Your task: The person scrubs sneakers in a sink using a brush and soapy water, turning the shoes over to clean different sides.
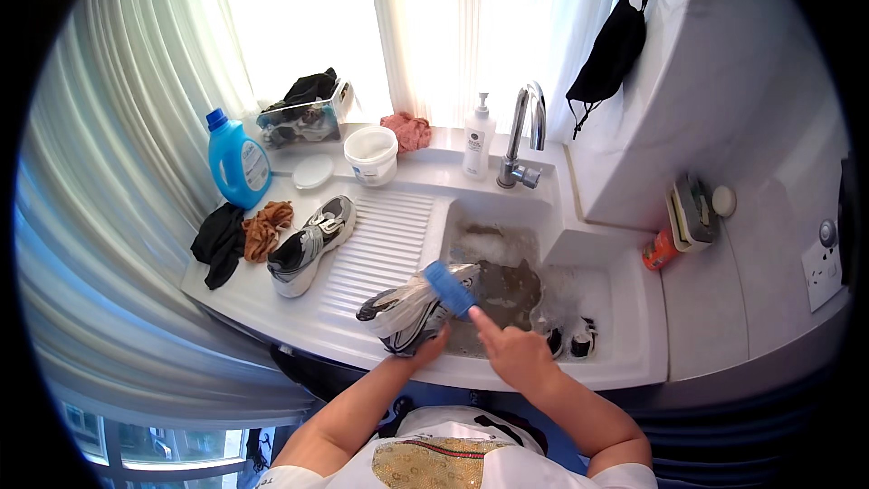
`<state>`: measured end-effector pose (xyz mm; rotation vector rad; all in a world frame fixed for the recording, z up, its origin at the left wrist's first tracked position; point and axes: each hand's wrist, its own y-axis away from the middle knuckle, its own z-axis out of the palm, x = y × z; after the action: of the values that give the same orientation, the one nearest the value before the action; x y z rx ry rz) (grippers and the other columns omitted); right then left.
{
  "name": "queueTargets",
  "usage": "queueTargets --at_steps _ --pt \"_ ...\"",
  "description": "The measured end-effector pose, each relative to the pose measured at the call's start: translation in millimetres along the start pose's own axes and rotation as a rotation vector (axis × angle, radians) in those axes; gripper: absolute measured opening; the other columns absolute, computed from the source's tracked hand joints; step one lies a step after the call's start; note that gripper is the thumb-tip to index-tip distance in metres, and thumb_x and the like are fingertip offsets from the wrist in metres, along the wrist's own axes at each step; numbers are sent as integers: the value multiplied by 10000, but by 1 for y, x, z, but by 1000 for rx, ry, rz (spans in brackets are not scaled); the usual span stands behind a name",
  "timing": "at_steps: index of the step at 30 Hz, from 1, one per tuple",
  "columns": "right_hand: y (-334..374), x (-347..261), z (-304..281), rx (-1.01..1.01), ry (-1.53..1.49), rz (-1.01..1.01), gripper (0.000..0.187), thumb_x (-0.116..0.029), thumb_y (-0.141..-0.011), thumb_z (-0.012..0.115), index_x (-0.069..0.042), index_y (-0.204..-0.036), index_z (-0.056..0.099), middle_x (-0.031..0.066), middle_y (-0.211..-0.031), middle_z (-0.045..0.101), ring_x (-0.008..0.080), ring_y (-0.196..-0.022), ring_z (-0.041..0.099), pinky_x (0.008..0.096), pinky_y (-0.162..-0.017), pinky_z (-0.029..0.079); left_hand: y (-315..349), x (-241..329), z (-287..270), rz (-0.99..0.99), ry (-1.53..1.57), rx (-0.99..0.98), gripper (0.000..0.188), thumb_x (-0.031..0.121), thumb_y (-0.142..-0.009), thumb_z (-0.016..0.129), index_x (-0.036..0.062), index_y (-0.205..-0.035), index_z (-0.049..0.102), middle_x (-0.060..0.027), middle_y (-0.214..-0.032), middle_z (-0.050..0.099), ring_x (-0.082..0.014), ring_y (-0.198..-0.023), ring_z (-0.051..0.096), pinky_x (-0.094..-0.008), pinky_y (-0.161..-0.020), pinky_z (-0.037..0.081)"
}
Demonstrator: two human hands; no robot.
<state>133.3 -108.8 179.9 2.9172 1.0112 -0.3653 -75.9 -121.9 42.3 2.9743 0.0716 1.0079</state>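
Observation:
My left hand (433, 349) grips a grey and white sneaker (391, 315) from below, tilted over the left edge of the sink basin (639, 330). Its fingers are mostly hidden behind the shoe. In my right hand (518, 355) is the handle of a blue scrub brush (447, 286). The brush head lies against the sneaker's side, near the toe end. Murky brown water (507, 294) with foam stands in the basin. A second grey and white sneaker (314, 244) rests on the ribbed washboard (385, 235) at the left.
Black and white items (583, 340) lie in the basin's right part. Behind stand a chrome faucet (518, 149), a white pump bottle (478, 140) and a white tub (371, 158). A blue detergent bottle (239, 163), brown cloth (266, 228) and black cloth (217, 240) are at the left.

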Motion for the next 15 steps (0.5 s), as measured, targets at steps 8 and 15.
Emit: queueTargets --at_steps 8,15 --pt "-13 30 35 193 -253 148 454 -253 -922 562 -239 -1370 489 184 -635 621 373 -583 631 475 -562 509 5 -15 23 34 200 254 316 290 -921 531 69 -1122 632 -140 -1177 617 -297 -1147 539 -421 -1024 368" --pt "-18 29 54 242 -527 228 436 -227 -922 566 -217 -1355 510 230 -683 611 405 -644 622 475 -596 487 0 -29 28 -162 801 193 250 219 -908 592 15 -1026 674 -43 -1012 660 -156 -957 597 -310 -880 456"
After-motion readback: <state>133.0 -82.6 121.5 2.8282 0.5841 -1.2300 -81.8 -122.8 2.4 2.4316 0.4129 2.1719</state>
